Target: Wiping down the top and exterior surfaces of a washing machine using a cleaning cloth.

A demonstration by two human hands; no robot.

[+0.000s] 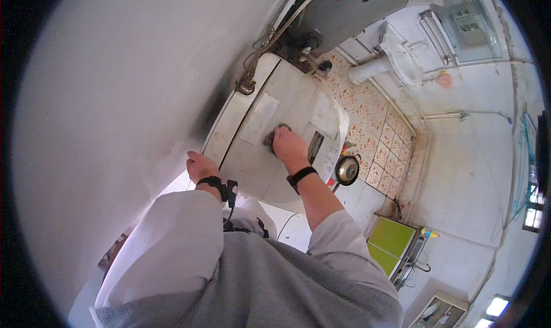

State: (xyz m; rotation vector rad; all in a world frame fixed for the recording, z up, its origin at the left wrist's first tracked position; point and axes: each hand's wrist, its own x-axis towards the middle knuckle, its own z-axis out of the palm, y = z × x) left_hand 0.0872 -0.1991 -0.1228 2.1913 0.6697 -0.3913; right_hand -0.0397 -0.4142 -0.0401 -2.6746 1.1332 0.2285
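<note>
My right hand (290, 149) presses a dark scouring pad (270, 142), possibly steel wool, against the top of a white appliance (245, 166). Most of the pad is covered by my fingers. A pale rectangular plate or sticker (260, 117) lies on the panel beyond the pad. To the right of my hand is a dark slot (317, 147) in the panel. My left hand (201, 166) is at the appliance's left edge, close to the wall; its fingers are partly hidden. A black band circles each wrist, and the left one carries a small device with a cable.
A white wall (116, 104) rises along the left. Beyond the appliance stand a grey panel (348, 13) and a pedestal washbasin (402, 58). A lidded pan (347, 170) is at the right. Farther right is a green-fronted cabinet (389, 237) with a sink.
</note>
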